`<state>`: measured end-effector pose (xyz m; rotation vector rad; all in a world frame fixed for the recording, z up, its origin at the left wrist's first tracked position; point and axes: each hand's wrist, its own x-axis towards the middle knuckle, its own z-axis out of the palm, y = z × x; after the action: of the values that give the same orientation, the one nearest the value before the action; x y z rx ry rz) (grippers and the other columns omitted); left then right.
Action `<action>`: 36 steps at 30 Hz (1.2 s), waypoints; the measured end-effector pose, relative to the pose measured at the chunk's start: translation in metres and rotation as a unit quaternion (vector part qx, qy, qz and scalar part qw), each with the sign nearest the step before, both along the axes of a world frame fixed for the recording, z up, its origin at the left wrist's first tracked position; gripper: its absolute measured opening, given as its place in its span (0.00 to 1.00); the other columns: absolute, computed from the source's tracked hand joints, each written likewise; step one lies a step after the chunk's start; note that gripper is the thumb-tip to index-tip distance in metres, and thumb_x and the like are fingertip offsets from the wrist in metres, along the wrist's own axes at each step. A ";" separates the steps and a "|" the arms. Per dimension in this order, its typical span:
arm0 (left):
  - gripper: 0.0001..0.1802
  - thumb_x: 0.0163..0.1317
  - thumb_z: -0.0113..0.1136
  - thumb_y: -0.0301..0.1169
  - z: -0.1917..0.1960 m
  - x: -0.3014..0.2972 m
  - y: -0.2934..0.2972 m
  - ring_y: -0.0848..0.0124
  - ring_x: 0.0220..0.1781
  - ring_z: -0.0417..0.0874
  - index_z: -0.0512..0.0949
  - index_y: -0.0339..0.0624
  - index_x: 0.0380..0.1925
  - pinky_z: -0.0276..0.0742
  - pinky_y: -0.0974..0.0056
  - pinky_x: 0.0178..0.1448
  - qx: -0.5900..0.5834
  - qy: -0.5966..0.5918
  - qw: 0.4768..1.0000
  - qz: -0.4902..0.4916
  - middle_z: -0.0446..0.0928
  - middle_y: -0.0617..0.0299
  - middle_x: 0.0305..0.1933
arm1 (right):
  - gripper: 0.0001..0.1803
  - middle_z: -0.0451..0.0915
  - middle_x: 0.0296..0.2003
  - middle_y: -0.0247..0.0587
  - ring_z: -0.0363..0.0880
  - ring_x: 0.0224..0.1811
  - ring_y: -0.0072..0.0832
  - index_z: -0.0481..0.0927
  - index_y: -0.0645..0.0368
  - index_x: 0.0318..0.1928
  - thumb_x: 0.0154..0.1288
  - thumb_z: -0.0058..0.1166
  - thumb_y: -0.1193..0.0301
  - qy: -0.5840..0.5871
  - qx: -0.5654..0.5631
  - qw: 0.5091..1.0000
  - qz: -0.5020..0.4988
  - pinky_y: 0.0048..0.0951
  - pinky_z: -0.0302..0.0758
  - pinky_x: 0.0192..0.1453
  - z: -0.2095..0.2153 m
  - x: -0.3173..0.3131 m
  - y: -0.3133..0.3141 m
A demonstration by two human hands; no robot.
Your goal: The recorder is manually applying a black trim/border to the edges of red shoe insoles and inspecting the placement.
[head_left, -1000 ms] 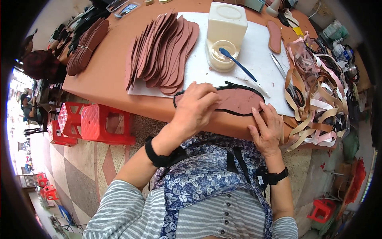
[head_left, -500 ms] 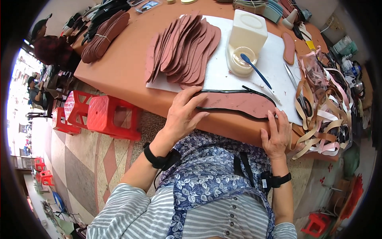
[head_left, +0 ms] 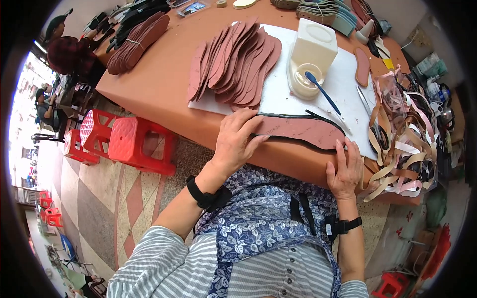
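Observation:
A reddish-brown shoe insole [head_left: 298, 130] with black strip along its edges lies at the near table edge. My left hand [head_left: 237, 134] grips its left end, fingers over the top and thumb at the near side. At the opposite end, my right hand [head_left: 346, 169] holds the rim with its fingertips, thumb lower down. A loose black strip end [head_left: 323, 119] sticks out along the far edge. Behind the insole, a cream glue container [head_left: 313, 44] has a blue-handled brush [head_left: 325, 97] resting in its open cup. A fanned pile of similar insoles [head_left: 236, 64] stands to its left.
White sheet [head_left: 273, 99] covers part of the brown table. At right are scissors [head_left: 380, 135], a single insole [head_left: 361, 67] and tangled strips [head_left: 410, 154]. A tied insole bundle [head_left: 139, 44] lies far left. Red stools [head_left: 130, 141] stand left; people work beyond.
The view has shifted slightly, so the table things sit a little lower and farther right. Both hands stay at the two ends of the insole.

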<state>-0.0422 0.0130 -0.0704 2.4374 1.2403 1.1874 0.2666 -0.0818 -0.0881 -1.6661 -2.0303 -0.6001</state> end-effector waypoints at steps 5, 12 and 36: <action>0.25 0.53 0.72 0.37 0.010 0.013 0.002 0.56 0.64 0.73 0.80 0.45 0.52 0.64 0.52 0.67 0.062 0.048 0.997 -0.008 0.76 0.56 0.58 | 0.26 0.71 0.64 0.46 0.68 0.66 0.47 0.76 0.52 0.64 0.69 0.47 0.56 0.010 -0.001 1.000 -0.001 0.45 0.67 0.63 0.000 0.000 0.000; 0.25 0.56 0.69 0.41 0.007 0.036 0.013 0.59 0.61 0.75 0.79 0.45 0.53 0.64 0.53 0.65 0.026 0.059 0.997 -0.054 0.77 0.58 0.56 | 0.26 0.71 0.64 0.46 0.69 0.65 0.47 0.76 0.52 0.63 0.69 0.48 0.55 0.020 -0.001 1.000 0.003 0.45 0.67 0.63 0.002 -0.002 0.000; 0.23 0.53 0.71 0.40 0.002 0.043 0.017 0.61 0.57 0.77 0.81 0.48 0.49 0.66 0.55 0.63 0.010 0.047 0.998 -0.042 0.79 0.62 0.53 | 0.26 0.73 0.64 0.43 0.71 0.64 0.44 0.78 0.48 0.62 0.67 0.48 0.55 0.004 0.017 1.000 -0.010 0.42 0.68 0.61 0.000 -0.002 0.000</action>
<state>0.0007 0.0295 -0.0683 2.5590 1.1431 1.0796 0.2644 -0.0816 -0.0878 -1.6675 -1.9887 -0.6308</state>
